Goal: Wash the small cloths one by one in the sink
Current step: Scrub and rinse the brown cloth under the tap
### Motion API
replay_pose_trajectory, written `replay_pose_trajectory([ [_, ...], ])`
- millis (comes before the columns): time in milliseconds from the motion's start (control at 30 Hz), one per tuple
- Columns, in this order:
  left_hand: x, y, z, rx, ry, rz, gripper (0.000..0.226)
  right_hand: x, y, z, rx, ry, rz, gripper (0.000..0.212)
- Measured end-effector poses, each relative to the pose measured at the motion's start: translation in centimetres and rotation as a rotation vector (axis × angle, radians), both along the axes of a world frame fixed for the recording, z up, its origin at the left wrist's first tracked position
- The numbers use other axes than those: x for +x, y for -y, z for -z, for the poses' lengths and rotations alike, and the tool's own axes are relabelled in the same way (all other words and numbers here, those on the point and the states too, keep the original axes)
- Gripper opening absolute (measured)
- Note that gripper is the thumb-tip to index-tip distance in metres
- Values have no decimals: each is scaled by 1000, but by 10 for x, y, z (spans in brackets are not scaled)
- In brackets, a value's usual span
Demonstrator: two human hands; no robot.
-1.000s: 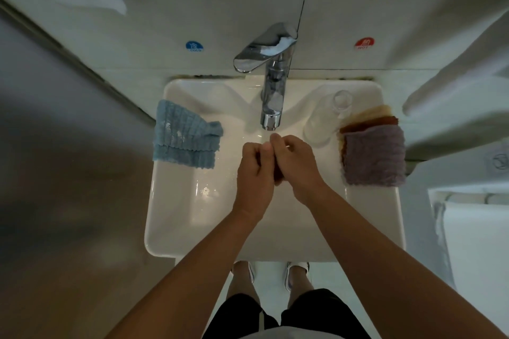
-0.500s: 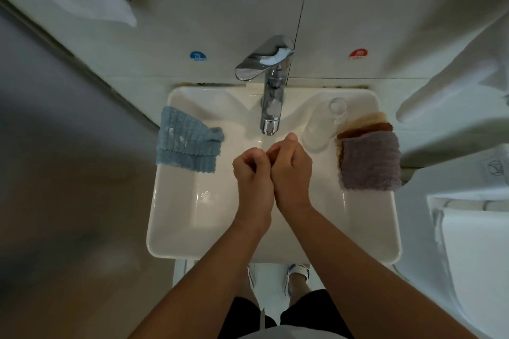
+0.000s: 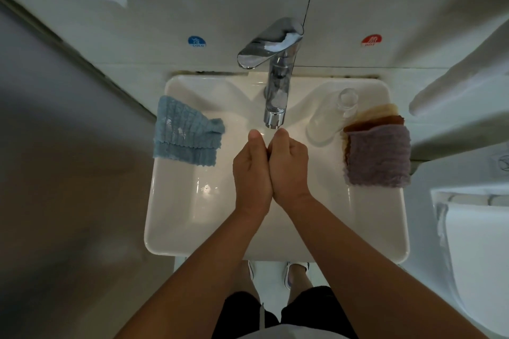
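Blue cloth (image 3: 187,135) lay draped over the left rim of the sink (image 3: 176,228), partly hanging into the basin. It looked crumpled and possibly wet, so probably already washed, but that's a guess.

Chrome faucet (image 3: 275,96) sat at the back centre edge. No stream was clearly visible at the spout, so I couldn't tell if water was running.

Left hand (image 3: 252,173) and right hand (image 3: 289,168) were pressed side by side over the basin, just below the spout, fingers curled inward. Whatever they held was hidden. Most likely a small cloth bunched between them, but it didn't show, so grip can't be confirmed.

Clear glass (image 3: 330,121) stood at the back right of the sink. Just beside it on the right rim was the cloth stack (image 3: 377,157), purple on top with brown and tan edges showing beneath.

Step read: scrubbing or wringing one cloth mid-basin. Next move calls for parking it with the blue one, then taking the top purple cloth from the stack.
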State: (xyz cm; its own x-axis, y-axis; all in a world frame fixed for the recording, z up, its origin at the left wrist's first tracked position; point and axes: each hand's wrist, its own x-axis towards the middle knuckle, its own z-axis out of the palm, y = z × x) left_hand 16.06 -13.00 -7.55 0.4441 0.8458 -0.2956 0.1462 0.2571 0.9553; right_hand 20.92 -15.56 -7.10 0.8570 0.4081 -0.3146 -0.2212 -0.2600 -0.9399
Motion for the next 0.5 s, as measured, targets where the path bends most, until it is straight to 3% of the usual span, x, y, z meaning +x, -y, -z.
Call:
replay_pose_trajectory([
  [233, 11, 0, 10, -180, -26, -82, 62, 11, -5, 10, -21, -50, -56, 64],
  [500, 12, 1, 14, -195, -70, -80, 65, 11, -3, 19, -32, -49, -30, 62],
])
